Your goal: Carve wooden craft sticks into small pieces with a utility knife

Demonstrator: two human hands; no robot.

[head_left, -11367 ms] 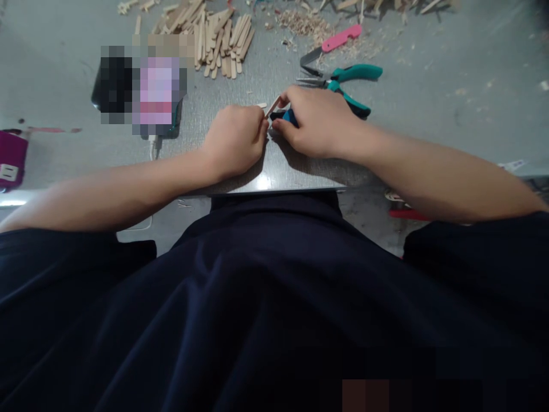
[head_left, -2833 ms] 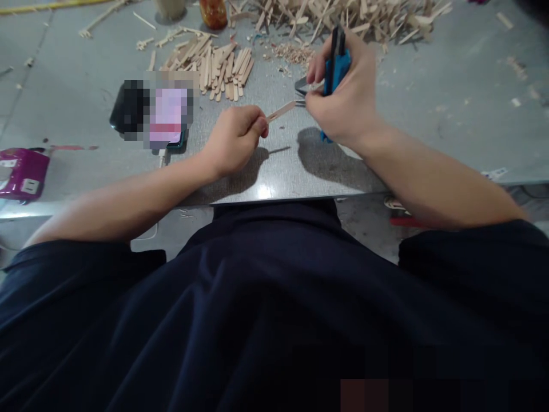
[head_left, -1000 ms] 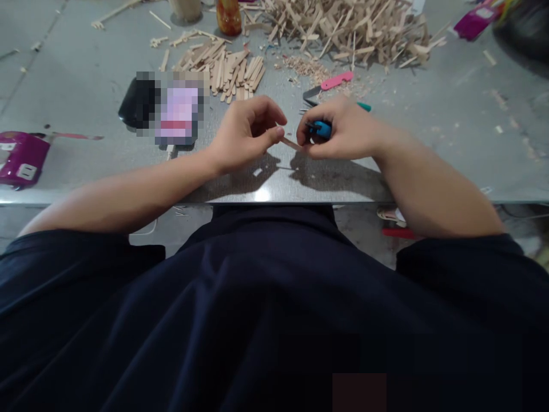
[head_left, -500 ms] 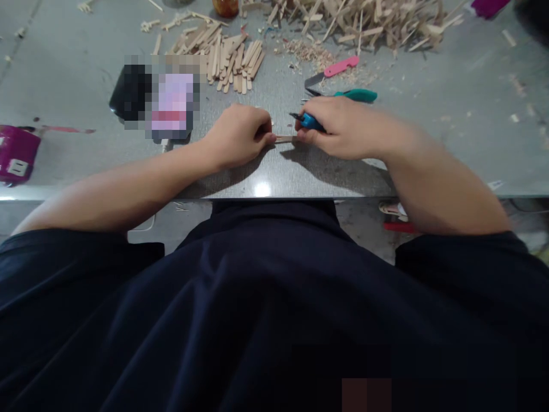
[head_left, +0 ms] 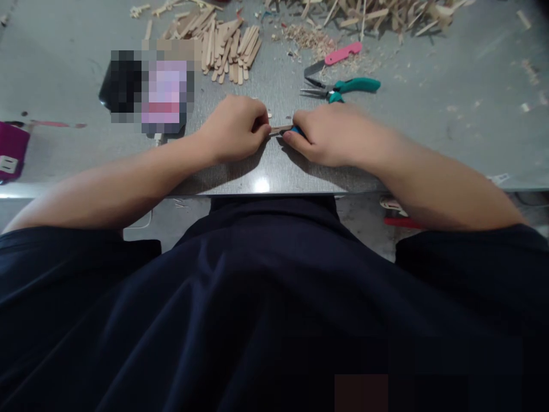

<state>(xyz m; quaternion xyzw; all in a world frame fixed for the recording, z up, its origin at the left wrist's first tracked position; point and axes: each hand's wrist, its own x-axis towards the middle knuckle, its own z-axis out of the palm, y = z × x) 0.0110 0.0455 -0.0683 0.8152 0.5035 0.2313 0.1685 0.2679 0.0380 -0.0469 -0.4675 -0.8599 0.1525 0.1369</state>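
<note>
Near the table's front edge, my left hand (head_left: 238,129) pinches one end of a thin wooden craft stick (head_left: 279,128) between thumb and fingers. My right hand (head_left: 332,134) is wrapped round a small blue-handled tool (head_left: 297,131) with a dark tip. That tip lies against or close beside the stick, pointing toward my left hand. Most of the tool is hidden by my fingers, so its kind is unclear. Just beyond my right hand rest green-handled pliers (head_left: 358,85) and a pink-handled folding knife (head_left: 343,53) with its blade out.
A pile of craft sticks (head_left: 231,54) lies beyond my left hand. Farther back are wood shavings (head_left: 311,40) and a heap of split slivers (head_left: 386,17). To the left are a phone (head_left: 165,94) on a cable, a black object (head_left: 122,83) and a purple box (head_left: 12,151).
My right hand has turned and moved slightly left, bringing the blue tool's tip down from above onto or beside the stick. The pliers show more fully. The view has shifted a little.
</note>
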